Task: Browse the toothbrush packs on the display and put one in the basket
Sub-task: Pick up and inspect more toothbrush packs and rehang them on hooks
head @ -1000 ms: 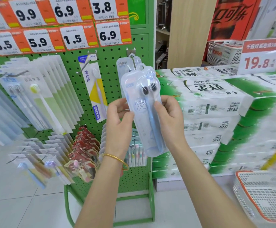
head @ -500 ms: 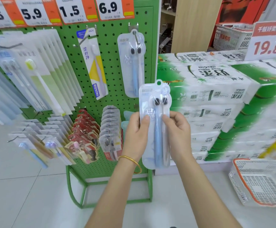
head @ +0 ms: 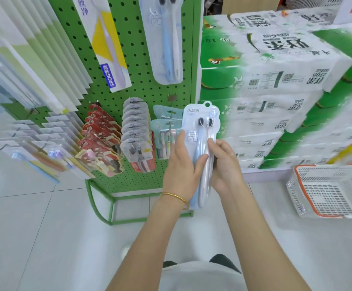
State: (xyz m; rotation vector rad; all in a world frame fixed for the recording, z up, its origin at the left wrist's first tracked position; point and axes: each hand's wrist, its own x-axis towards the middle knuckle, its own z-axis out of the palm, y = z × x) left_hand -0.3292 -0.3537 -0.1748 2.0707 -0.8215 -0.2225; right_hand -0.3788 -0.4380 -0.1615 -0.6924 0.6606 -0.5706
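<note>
I hold a clear toothbrush pack (head: 202, 124) upright in both hands; inside are a blue brush and a white brush with dark bristles. My left hand (head: 181, 166), with a gold bangle on the wrist, grips its left edge. My right hand (head: 223, 164) grips the right edge. The pack is in front of the lower right part of the green pegboard display (head: 137, 59). A matching pack (head: 166, 40) still hangs on the board above. The white basket (head: 328, 190) with an orange rim sits on the floor at the right, apart from my hands.
More toothbrush packs (head: 34, 59) hang in rows at the left, with red packs (head: 101, 139) and clear packs (head: 137, 135) lower down. Stacked tissue bundles (head: 276, 91) in green and white wrap stand right of the display. The floor is pale tile.
Both hands have lowered the pack from chest height in front of the board down towards the display's lower rows. My view has tilted down, so the price tags are out of sight.
</note>
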